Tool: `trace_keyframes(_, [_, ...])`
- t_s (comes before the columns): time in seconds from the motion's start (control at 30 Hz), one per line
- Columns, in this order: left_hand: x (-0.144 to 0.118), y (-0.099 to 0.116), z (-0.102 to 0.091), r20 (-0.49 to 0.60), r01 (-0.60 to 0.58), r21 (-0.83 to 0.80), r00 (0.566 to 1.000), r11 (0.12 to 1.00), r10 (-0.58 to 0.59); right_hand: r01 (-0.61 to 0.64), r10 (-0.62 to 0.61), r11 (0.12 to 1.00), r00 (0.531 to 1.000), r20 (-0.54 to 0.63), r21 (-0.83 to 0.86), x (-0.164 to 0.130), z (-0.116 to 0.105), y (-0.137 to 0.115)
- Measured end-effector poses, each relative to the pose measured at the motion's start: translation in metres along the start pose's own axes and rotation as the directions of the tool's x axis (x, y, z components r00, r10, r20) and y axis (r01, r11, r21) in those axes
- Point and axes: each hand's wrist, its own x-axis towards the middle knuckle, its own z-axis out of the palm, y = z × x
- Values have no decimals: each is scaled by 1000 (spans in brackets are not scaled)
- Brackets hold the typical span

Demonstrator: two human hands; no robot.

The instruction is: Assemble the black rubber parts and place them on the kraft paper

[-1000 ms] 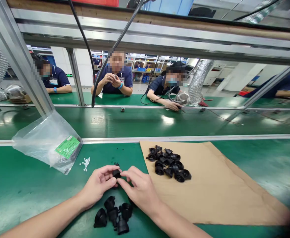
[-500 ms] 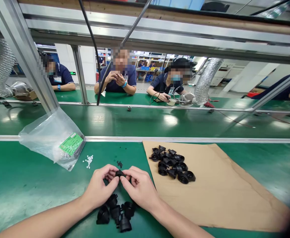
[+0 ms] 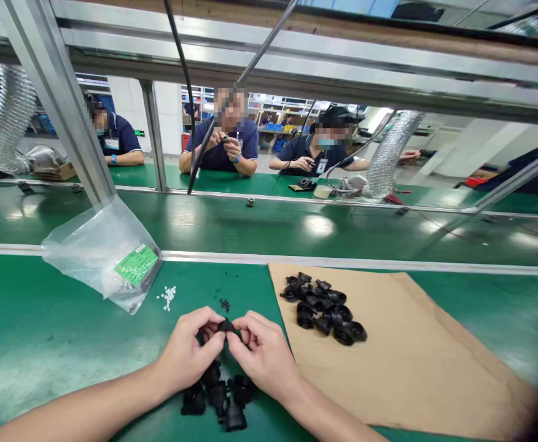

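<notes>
Between both hands is a black plastic fitting (image 3: 225,326), gripped by thumbs and fingertips above the green table (image 3: 89,362). My left hand (image 3: 194,344) is closed on its left side, and my right hand (image 3: 260,348) pinches it from the right. Fingers cover much of the part. Several similar black fittings (image 3: 217,396) lie in a cluster just below my wrists. Beyond my fingertips is a small heap of tiny black pieces (image 3: 225,304), with small white pieces (image 3: 168,298) to the left of it.
A sheet of brown paper (image 3: 416,356) on the right carries a group of black fittings (image 3: 322,304). A clear plastic bag (image 3: 98,255) with a green label lies at left by a metal post (image 3: 61,92). Co-workers (image 3: 225,144) sit across the bench.
My view has shifted slightly, so the scene sits a little further right. Both hands keep hold of the fitting. Across the bench, the masked co-worker's hands have moved apart.
</notes>
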Motion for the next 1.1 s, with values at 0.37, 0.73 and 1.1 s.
trace_keyframes(0.37, [-2,-7,2,68,33,4,997,999,-33,40,-38,968,999,14,-249,6,-18,3])
trace_keyframes(0.73, [6,-14,-5,246,247,-692,964,678,-100,-349,329,399,918,-223,-848,19,-99,40])
trace_keyframes(1.1, [6,-14,-5,270,271,-729,958,628,-100,103,-116,765,993,21,-635,6,-43,26])
